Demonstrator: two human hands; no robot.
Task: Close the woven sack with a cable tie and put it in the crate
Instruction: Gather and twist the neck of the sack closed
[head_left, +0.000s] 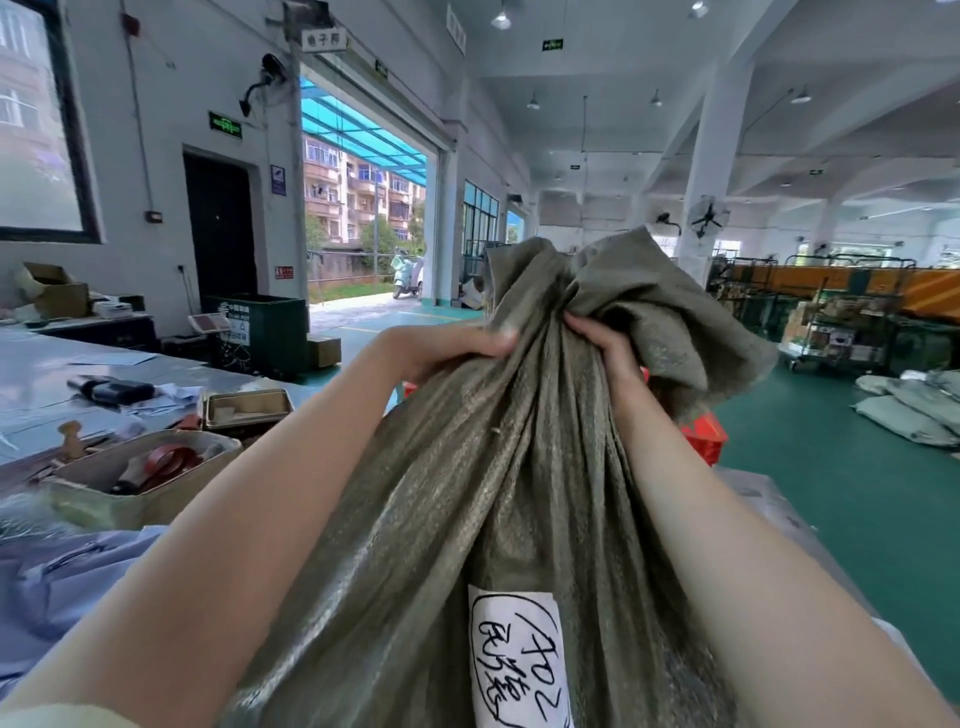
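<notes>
A large olive-green woven sack (493, 467) stands upright right in front of me, with a white handwritten label (517, 660) low on its front. Its mouth is bunched into a neck, and the loose top flares out above. My left hand (447, 351) grips the left side of that neck. My right hand (602, 348) is clenched on the neck's right side. I see no cable tie in either hand. Part of a red crate (704, 434) shows behind the sack, to the right of my right forearm.
A table (41, 364) on the left carries a cardboard box with tape rolls (156, 467), a metal tin (247, 408) and a black tool (111, 389). Filled sacks (909, 410) lie on the green floor at right. Loaded carts (831, 332) stand beyond them.
</notes>
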